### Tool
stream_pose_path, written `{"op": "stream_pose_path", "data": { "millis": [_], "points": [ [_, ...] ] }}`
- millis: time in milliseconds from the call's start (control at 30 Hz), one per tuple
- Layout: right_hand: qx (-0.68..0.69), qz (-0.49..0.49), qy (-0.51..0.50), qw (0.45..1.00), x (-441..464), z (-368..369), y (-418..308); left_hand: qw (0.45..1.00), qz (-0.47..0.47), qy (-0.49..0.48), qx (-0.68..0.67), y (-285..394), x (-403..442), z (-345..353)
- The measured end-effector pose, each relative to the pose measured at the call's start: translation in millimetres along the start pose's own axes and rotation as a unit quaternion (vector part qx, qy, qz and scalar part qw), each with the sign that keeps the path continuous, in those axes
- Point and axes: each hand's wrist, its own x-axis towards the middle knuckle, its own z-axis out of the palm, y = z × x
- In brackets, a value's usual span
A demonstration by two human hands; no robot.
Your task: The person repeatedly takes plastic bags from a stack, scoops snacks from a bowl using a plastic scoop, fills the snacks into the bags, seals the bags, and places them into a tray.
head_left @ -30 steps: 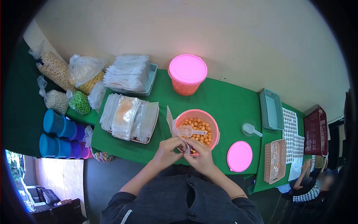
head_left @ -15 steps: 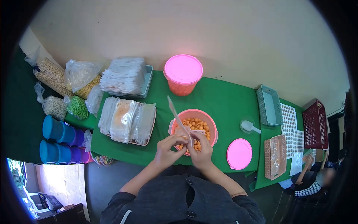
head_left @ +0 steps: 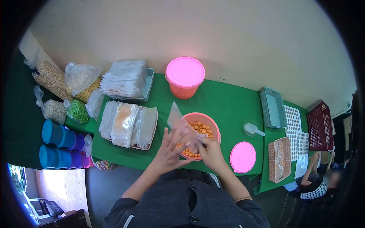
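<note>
A clear plastic bag [head_left: 175, 115] is held slanted above the left side of a pink tub [head_left: 218, 131]. My right hand [head_left: 213, 156] pinches the bag's near end. My left hand [head_left: 169, 149] lies over the bag with its fingers spread; whether they touch the film I cannot tell. Round orange snacks [head_left: 200, 127] fill the tub's bottom, and a pale handle-like piece [head_left: 205, 135] pokes out among them, the rest hidden by my hands and the bag.
Stacked plastic bags [head_left: 125, 123] lie in a tray at left. Behind stands a lidded pink bucket [head_left: 185, 81]. To the right are a pink lid [head_left: 243, 157], a white scoop [head_left: 254, 129], baskets [head_left: 274, 108] and sticker sheets [head_left: 293, 121]. Another person [head_left: 317, 178] works far right.
My left hand has let go of the bag's edge and spread its fingers over it. The bag has turned its broad side more into view. My right hand has shifted slightly right.
</note>
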Motion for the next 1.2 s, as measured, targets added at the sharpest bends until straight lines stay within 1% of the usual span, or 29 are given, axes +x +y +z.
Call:
{"op": "stream_pose_path", "data": {
  "millis": [33,67,200,267,300,333,367,400,433,467,500,533,567,600,633,667,700,767,800,833,867,967,1000,1033,1067,1100,1133,1167,1200],
  "points": [
    [-0.008,0.003,-0.047,0.999,-3,-2,-5,0.992,0.038,-0.04,0.114,2,3,-3],
    [-0.016,0.004,-0.095,0.995,-5,-2,-8,0.992,0.038,-0.04,0.115,-1,3,-1],
    [-0.066,0.002,-0.103,0.993,-9,-2,-3,0.986,0.053,-0.105,0.118,-13,-2,1],
    [-0.044,0.057,-0.097,0.993,-8,-11,-13,0.982,0.066,-0.127,0.125,-15,-6,3],
    [-0.043,0.056,-0.097,0.993,-9,-9,-10,0.989,0.026,-0.128,0.066,-16,-8,7],
    [-0.054,0.03,-0.08,0.995,-8,-8,-5,0.992,-0.011,-0.128,0.005,-17,-8,10],
    [-0.067,0.005,-0.062,0.996,-8,-8,-2,0.992,-0.008,-0.128,0.005,-18,-7,11],
    [-0.067,0.006,-0.061,0.996,-8,-7,-5,0.995,-0.036,-0.096,0.014,-18,-5,12],
    [-0.022,-0.028,-0.003,0.999,-7,-6,-12,0.996,-0.064,-0.063,0.024,-17,-4,11],
    [0.023,-0.064,0.055,0.996,-6,-4,-18,0.996,-0.063,-0.063,0.024,-17,-2,10],
    [0.023,-0.064,0.053,0.996,-7,-1,-23,0.993,-0.097,-0.041,0.044,-16,-1,9],
    [-0.058,-0.157,0.052,0.985,-10,1,-27,0.989,-0.132,-0.02,0.064,-15,-1,9],
    [-0.137,-0.246,0.05,0.958,-13,5,-29,0.989,-0.134,-0.02,0.065,-14,-2,9],
    [-0.136,-0.245,0.05,0.959,-15,11,-26,0.99,-0.121,0.002,0.067,-14,-3,11],
    [-0.164,-0.271,0.062,0.946,-15,16,-20,0.992,-0.107,0.025,0.068,-14,-3,15],
    [-0.192,-0.298,0.073,0.932,-15,19,-17,0.992,-0.106,0.025,0.066,-16,-6,20],
    [-0.192,-0.299,0.074,0.932,-14,18,-16,0.992,-0.087,0.039,0.077,-18,-9,27],
    [-0.124,-0.257,0.012,0.958,-13,19,-16,0.992,-0.07,0.054,0.091,-24,-14,35],
    [-0.123,-0.258,0.011,0.958,-12,22,-10,0.991,-0.067,0.052,0.106,-25,-13,37],
    [-0.028,-0.203,-0.004,0.979,-10,26,0,0.989,-0.063,0.052,0.12,-26,-11,38],
    [0.066,-0.145,-0.02,0.987,-9,27,5,0.989,-0.062,0.053,0.12,-26,-9,38],
    [0.058,-0.176,-0.019,0.983,-13,20,-3,0.993,-0.075,0.052,0.078,-21,-6,34],
    [0.058,-0.175,-0.02,0.983,-13,19,-4,0.983,-0.163,0.078,-0.043,-18,-6,32],
    [0.091,-0.167,0.057,0.98,-12,17,-5,0.95,-0.246,0.102,-0.164,-17,-6,30],
    [0.123,-0.158,0.134,0.97,-11,16,-6,0.95,-0.245,0.1,-0.165,-17,-4,29],
    [0.123,-0.158,0.136,0.97,-8,17,0,0.933,-0.217,0.148,-0.246,-20,-2,27],
    [0.168,-0.072,0.103,0.978,-1,20,13,0.906,-0.186,0.194,-0.326,-20,0,26],
    [0.21,0.015,0.069,0.975,3,23,25,0.906,-0.186,0.193,-0.326,-17,2,23],
    [0.285,0.058,-0.002,0.957,6,28,31,0.892,-0.167,0.195,-0.372,-12,5,19]
  ]
}}
